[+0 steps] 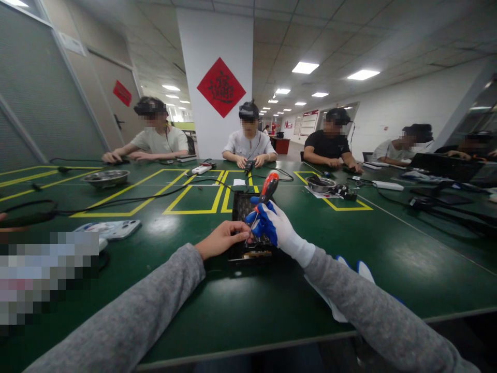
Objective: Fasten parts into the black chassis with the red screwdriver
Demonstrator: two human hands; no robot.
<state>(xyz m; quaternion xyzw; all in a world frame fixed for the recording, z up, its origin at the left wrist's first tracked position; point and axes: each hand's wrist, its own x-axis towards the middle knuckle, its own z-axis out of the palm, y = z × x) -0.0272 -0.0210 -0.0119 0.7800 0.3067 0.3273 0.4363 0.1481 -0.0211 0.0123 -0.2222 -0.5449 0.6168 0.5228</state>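
Observation:
A red and black screwdriver is held tilted in my right hand, which wears a white glove with blue palm and fingers. Its shaft points down and left into an open black device on the green table. My left hand is bare; its fingers are pinched together beside the screwdriver's lower shaft, over the device, and what they hold is too small to make out. Along the device's near edge shows a brownish strip.
A white and blue glove lies under my right forearm. To the left are a phone and a metal bowl; another bowl stands at right. Black cables cross the green table. Several people sit opposite.

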